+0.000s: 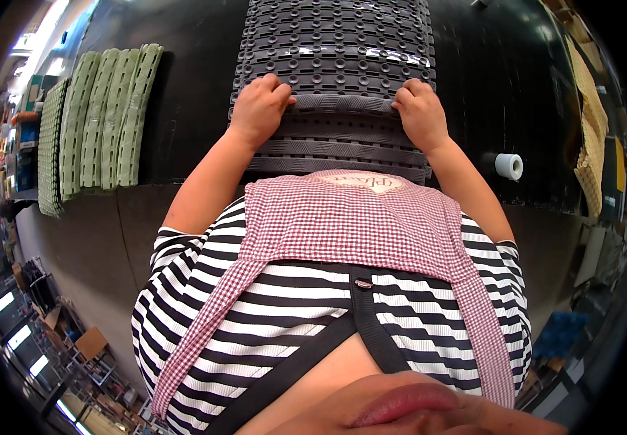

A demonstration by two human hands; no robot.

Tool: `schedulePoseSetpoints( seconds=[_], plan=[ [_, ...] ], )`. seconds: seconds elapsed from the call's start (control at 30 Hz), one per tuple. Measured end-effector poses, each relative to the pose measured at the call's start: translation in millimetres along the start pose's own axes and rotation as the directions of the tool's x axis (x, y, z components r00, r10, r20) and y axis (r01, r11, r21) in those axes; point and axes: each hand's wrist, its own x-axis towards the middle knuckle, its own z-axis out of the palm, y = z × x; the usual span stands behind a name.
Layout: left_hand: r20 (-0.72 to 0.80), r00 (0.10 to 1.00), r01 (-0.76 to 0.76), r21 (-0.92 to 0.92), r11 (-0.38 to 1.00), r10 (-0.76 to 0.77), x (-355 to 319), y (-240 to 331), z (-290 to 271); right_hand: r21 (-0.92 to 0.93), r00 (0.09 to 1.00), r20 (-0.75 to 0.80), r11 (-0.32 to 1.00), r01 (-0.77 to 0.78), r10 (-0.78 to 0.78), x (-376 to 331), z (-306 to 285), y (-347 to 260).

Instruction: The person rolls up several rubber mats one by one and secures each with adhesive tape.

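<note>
Grey mat (335, 54): left hand (259, 110) and right hand (422, 114) clamped on a ridged strip (344, 105) across it, white roll (508, 167) to its right.

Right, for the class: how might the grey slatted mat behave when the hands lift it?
The grey slatted mat would probably bend between its rows, as it looks built from narrow strips with slots between. Those many slots suggest it may be fairly light for its size. Its studs and ridges should make it easier to grip, though some spots look shiny.
</note>
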Motion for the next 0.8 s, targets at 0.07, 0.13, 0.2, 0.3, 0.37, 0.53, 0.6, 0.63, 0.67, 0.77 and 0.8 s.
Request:
schedulePoseSetpoints(
  seconds=[0.07,0.13,0.2,0.3,0.37,0.53,0.6,0.63,0.67,0.77,0.8],
  plan=[
    [-0.105,0.992,-0.055,0.085,0.995,0.063,8.2,9.9,2.1,-0.131,0.999,0.009,0.991,0.035,-0.034,-2.3,7.2,0.8],
    [-0.027,0.999,0.031,0.047,0.998,-0.030,-1.2,13.8,9.8,-0.159,0.992,0.123,0.987,-0.014,0.034,-19.4,13.1,-3.2],
    [-0.035,0.998,0.061,0.058,0.996,-0.059,-10.6,33.3,1.1,-0.088,0.998,0.028,0.994,-0.058,0.060,-34.4,11.9,-14.7],
    [0.078,0.991,0.105,0.044,0.993,-0.109,-33.4,54.2,0.5,-0.107,0.997,0.072,0.994,0.026,-0.019,-51.7,7.8,-26.7],
    [0.153,0.974,0.164,0.048,0.985,-0.169,-37.1,59.9,12.9,-0.072,0.991,0.125,0.997,-0.029,0.038,-56.0,16.5,-24.2],
    [0.153,0.910,0.378,0.078,0.922,-0.386,35.3,23.1,38.7,-0.144,1.000,0.015,0.989,-0.024,0.027,29.4,51.1,21.7],
    [0.196,0.862,0.448,0.137,0.884,-0.467,88.8,-3.3,50.8,-0.229,0.999,-0.004,0.972,-0.048,0.048,76.0,66.5,53.5],
    [0.191,0.869,0.435,0.146,0.889,-0.457,110.7,-13.1,50.9,-0.214,0.998,-0.036,0.976,-0.050,0.043,93.7,70.8,71.2],
    [0.207,0.856,0.457,0.123,0.881,-0.473,128.8,-22.4,52.8,-0.196,0.997,-0.068,0.979,-0.046,0.033,109.8,72.1,83.9],
    [0.268,0.792,0.516,0.186,0.836,-0.549,156.8,-39.7,57.3,-0.166,0.975,-0.221,0.985,-0.042,0.004,133.5,71.1,82.3],
    [0.316,0.775,0.515,0.186,0.837,-0.547,166.8,-38.8,59.2,-0.131,0.972,-0.227,0.988,-0.087,0.055,129.0,71.6,84.7]
  ],
)
